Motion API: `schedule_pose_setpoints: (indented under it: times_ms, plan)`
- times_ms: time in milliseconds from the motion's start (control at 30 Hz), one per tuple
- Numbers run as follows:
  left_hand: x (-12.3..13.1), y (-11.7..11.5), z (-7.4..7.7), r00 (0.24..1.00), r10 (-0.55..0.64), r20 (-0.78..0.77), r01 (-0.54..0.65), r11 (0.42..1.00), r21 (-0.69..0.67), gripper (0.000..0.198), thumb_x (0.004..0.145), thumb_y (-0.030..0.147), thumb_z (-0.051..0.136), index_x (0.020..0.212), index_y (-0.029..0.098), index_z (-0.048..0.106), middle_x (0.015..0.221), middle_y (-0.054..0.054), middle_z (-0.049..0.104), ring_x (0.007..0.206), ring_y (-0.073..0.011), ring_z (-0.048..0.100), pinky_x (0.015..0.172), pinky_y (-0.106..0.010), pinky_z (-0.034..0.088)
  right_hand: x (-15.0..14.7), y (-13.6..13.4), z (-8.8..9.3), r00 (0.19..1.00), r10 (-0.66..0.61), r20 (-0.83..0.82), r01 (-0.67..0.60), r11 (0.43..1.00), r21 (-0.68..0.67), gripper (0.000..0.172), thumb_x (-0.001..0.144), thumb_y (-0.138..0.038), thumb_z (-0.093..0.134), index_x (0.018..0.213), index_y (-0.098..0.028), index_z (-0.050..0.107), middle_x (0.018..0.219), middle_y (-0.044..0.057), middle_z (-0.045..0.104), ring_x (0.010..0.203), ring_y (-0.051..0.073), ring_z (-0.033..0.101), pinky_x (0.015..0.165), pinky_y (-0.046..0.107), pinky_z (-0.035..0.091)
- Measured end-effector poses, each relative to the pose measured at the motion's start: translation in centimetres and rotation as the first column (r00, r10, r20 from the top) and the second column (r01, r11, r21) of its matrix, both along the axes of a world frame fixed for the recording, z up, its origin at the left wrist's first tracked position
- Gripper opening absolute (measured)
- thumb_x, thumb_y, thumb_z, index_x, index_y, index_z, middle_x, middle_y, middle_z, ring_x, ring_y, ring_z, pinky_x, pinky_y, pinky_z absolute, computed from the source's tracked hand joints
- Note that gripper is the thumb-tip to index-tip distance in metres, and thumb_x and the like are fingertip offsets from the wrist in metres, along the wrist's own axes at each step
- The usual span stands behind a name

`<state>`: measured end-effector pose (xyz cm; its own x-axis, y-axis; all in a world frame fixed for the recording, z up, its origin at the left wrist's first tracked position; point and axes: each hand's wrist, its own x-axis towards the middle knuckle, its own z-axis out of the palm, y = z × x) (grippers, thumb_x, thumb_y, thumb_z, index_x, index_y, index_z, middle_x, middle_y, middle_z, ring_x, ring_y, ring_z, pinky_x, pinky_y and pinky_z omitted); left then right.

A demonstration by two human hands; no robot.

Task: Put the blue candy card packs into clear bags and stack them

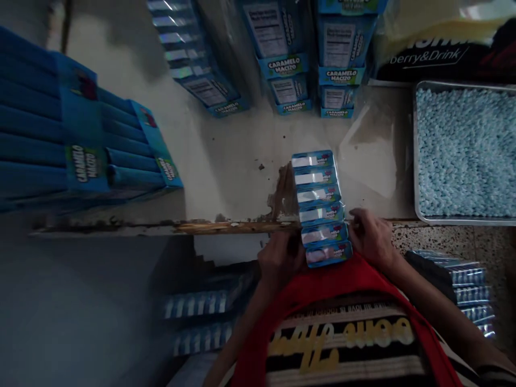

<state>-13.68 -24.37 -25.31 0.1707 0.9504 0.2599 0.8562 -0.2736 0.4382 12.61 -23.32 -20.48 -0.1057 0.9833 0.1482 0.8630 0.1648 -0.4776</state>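
A row of several small blue candy packs (320, 207) with clear windows, printed "Caramelo Macizo", lies across the table's front edge, its near end against the red apron. Along the left side of the row's near end is my left hand (280, 252), fingers curled in and partly in shadow. My right hand (371, 236) is closed at the opposite side, fingertips at the edge of the row. Both hands seem to grip the row from its two sides; the exact finger contact is dim.
Stacked blue candy boxes (284, 64) stand at the back, and a larger blue stack (80, 123) at the left. A metal tray (416, 156) of pale blue candies sits right, beside clear plastic film (371, 145). More packs (470, 277) lie below the table (226, 177).
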Motion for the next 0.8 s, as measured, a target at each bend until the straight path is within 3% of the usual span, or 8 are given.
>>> schedule_pose_setpoints:
  times_ms: [133, 200, 300, 433, 533, 633, 700, 800]
  plan:
    - [1.1, 2.0, 1.0, 0.985, 0.082, 0.153, -0.107, 0.981, 0.162, 0.021, 0.095, 0.038, 0.070, 0.097, 0.019, 0.076, 0.092, -0.007, 0.081, 0.081, -0.0220, 0.079, 0.070, -0.030, 0.061, 0.2, 1.7, -0.2, 0.996, 0.069, -0.060, -0.063, 0.993, 0.096, 0.021, 0.105, -0.034, 0.056, 0.099, -0.024, 0.074, 0.084, 0.007, 0.081, 0.075, 0.018, 0.074, 0.072, 0.030, 0.054]
    - [1.0, 2.6, 1.8, 0.983, -0.015, 0.182, -0.046, 0.944, 0.327, 0.012, 0.093, 0.029, 0.075, 0.101, 0.019, 0.076, 0.097, -0.006, 0.084, 0.085, -0.0199, 0.081, 0.076, -0.027, 0.063, 0.7, 1.8, 0.1, 0.990, 0.123, -0.074, -0.114, 0.987, 0.113, 0.020, 0.106, -0.034, 0.059, 0.102, -0.025, 0.076, 0.090, 0.007, 0.083, 0.080, 0.018, 0.077, 0.076, 0.030, 0.058]
    - [0.7, 3.1, 3.0, 0.973, -0.184, 0.137, 0.098, 0.874, 0.475, 0.019, 0.091, 0.014, 0.080, 0.109, 0.020, 0.077, 0.104, -0.004, 0.085, 0.089, -0.0168, 0.082, 0.085, -0.023, 0.063, 1.2, 1.6, 0.7, 0.986, 0.158, -0.058, -0.146, 0.974, 0.171, 0.021, 0.107, -0.032, 0.058, 0.107, -0.024, 0.078, 0.098, 0.008, 0.084, 0.085, 0.018, 0.079, 0.077, 0.029, 0.059]
    - [0.9, 3.4, 4.9, 0.955, -0.237, 0.178, 0.153, 0.908, 0.391, 0.020, 0.092, 0.011, 0.076, 0.109, 0.021, 0.080, 0.101, -0.002, 0.085, 0.085, -0.0145, 0.082, 0.082, -0.020, 0.063, 0.7, 2.0, 1.7, 0.988, 0.108, -0.113, -0.088, 0.982, 0.166, 0.023, 0.104, -0.029, 0.058, 0.102, -0.022, 0.080, 0.092, 0.008, 0.084, 0.077, 0.017, 0.077, 0.071, 0.027, 0.056]
    - [1.5, 3.8, 6.4, 0.933, -0.185, 0.308, 0.095, 0.954, 0.285, 0.012, 0.091, 0.013, 0.075, 0.097, 0.021, 0.082, 0.092, 0.002, 0.085, 0.080, -0.0137, 0.081, 0.080, -0.021, 0.064, 0.0, 3.2, 2.5, 0.944, -0.031, -0.330, 0.010, 0.998, -0.064, 0.020, 0.095, -0.032, 0.063, 0.085, -0.021, 0.076, 0.077, 0.004, 0.077, 0.068, 0.016, 0.069, 0.065, 0.027, 0.052]
    - [1.9, 3.8, 7.5, 0.928, -0.127, 0.349, 0.056, 0.977, 0.205, 0.011, 0.092, 0.014, 0.072, 0.093, 0.020, 0.081, 0.092, 0.000, 0.084, 0.084, -0.0154, 0.081, 0.083, -0.025, 0.065, -0.5, 3.8, 3.1, 0.811, -0.106, -0.575, -0.026, 0.976, -0.216, 0.025, 0.094, -0.036, 0.060, 0.074, -0.021, 0.065, 0.069, 0.001, 0.067, 0.064, 0.015, 0.061, 0.059, 0.027, 0.048]
    - [2.1, 3.5, 7.7, 0.943, -0.122, 0.310, 0.062, 0.978, 0.198, 0.013, 0.093, 0.013, 0.070, 0.094, 0.020, 0.081, 0.096, -0.002, 0.084, 0.087, -0.0160, 0.081, 0.084, -0.025, 0.064, -0.4, 3.1, 3.0, 0.815, -0.080, -0.575, -0.001, 0.990, -0.139, 0.026, 0.097, -0.035, 0.058, 0.075, -0.021, 0.062, 0.071, 0.001, 0.067, 0.067, 0.016, 0.061, 0.063, 0.029, 0.050]
    - [2.4, 3.0, 7.4, 0.946, -0.141, 0.294, 0.077, 0.973, 0.219, 0.015, 0.094, 0.010, 0.069, 0.095, 0.019, 0.081, 0.095, -0.003, 0.083, 0.087, -0.0154, 0.080, 0.084, -0.024, 0.063, 0.6, 1.0, 1.7, 0.944, 0.126, -0.306, -0.078, 0.984, 0.163, 0.009, 0.099, -0.026, 0.064, 0.091, -0.024, 0.068, 0.087, 0.004, 0.076, 0.080, 0.018, 0.069, 0.077, 0.032, 0.054]
